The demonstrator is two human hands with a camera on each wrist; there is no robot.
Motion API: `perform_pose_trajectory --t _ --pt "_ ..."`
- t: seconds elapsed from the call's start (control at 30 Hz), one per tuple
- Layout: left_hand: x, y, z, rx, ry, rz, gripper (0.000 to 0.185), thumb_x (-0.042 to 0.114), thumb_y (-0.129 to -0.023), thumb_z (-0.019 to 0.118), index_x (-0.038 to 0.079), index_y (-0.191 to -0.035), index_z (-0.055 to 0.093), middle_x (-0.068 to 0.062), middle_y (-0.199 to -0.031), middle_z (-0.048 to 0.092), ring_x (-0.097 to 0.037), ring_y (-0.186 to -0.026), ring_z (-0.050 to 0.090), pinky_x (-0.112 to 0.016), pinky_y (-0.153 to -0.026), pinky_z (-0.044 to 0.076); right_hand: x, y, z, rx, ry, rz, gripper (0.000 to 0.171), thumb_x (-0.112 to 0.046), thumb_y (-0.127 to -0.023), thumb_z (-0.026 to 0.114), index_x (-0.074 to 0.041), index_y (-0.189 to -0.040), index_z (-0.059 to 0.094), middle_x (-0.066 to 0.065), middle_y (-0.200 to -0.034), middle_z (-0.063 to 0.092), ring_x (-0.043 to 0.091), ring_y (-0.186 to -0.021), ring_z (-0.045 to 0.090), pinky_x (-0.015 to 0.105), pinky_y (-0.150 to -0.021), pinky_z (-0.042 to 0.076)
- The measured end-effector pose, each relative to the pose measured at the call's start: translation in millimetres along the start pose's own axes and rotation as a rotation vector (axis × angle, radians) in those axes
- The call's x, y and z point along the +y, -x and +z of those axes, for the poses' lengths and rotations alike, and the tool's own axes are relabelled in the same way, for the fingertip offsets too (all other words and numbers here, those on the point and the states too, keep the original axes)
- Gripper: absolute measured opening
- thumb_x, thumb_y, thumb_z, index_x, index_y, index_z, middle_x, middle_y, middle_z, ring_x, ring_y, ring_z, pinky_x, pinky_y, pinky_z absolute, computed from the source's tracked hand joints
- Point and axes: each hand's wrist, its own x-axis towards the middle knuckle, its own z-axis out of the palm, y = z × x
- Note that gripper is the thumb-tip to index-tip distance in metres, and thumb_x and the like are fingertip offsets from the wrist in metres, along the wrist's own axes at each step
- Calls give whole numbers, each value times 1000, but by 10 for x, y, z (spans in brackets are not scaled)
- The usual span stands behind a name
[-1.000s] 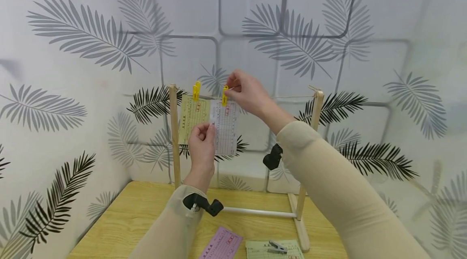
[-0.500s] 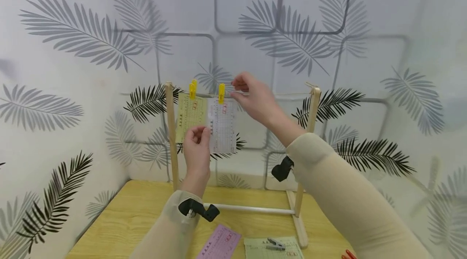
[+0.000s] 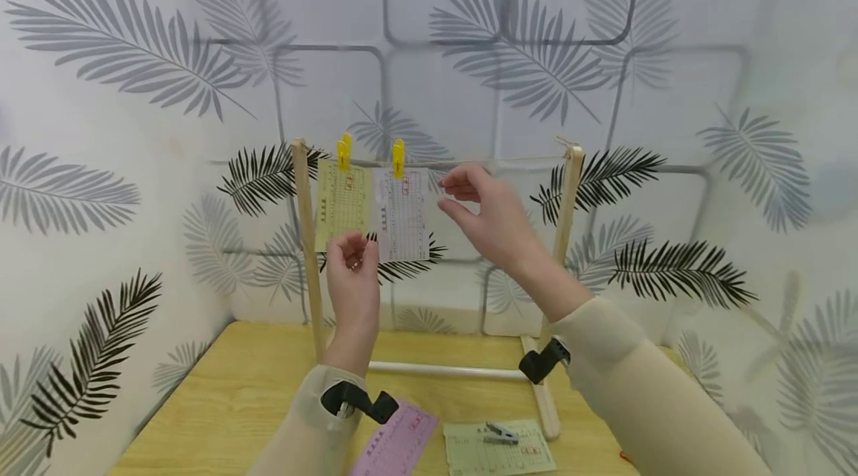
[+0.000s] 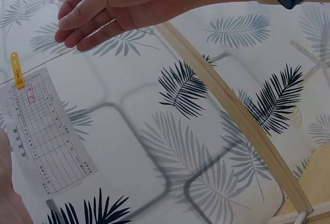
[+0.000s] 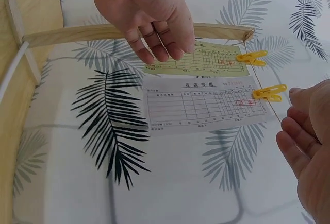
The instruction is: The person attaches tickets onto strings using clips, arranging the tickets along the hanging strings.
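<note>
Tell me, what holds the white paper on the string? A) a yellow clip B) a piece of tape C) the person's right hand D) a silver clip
A: a yellow clip pinches the top of the white paper onto the string, while the right hand is off to the side, apart from it, and the left hand is below, holding nothing.

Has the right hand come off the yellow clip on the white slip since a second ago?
Yes. The right hand has moved right and down from the yellow clip, and now holds nothing.
</note>
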Motion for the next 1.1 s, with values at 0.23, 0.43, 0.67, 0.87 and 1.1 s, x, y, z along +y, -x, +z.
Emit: perform_pose_trajectory --t 0.23,0.43,0.67,0.87,1.1 --pt "-47 205 -85 5 -27 -11 25 11 -110 69 1 -131 58 -13 -126 60 -21 -115 57 -29 -99 49 131 445 113 9 -55 77 25 -5 -105 77 -3 -128 68 10 -126 74 32 -119 71 43 -106 57" --pt "-104 351 -132 21 15 -19 25 5 -108 70 -1 -130 60 -14 -124 61 -22 -115 58 -29 -101 51 273 827 171 -23 -100 182 27 -8 -105 77 -6 -131 68 8 -128 72 32 -122 69 49 -106 57" --pt "-153 570 -149 -18 -22 -54 26 5 -109 70 -2 -132 60 -15 -126 63 -23 -118 59 -26 -103 51 396 1298 139 -59 -114 317 29 -14 -106 77 -11 -134 68 4 -130 72 28 -124 69 51 -108 55" --pt "-257 732 -158 -64 -60 -75 27 6 -109 69 1 -134 60 -14 -128 64 -23 -119 60 -26 -104 52 490 1651 120 -66 -100 379 28 -20 -107 77 -14 -134 70 1 -128 73 27 -123 70 52 -106 56" --pt "-390 917 -177 -134 -151 -76 26 7 -110 68 3 -135 62 -12 -125 67 -22 -115 62 -27 -100 51 615 1956 117 -98 -75 435 30 -19 -105 80 -16 -133 71 0 -127 74 25 -120 72 55 -103 57"
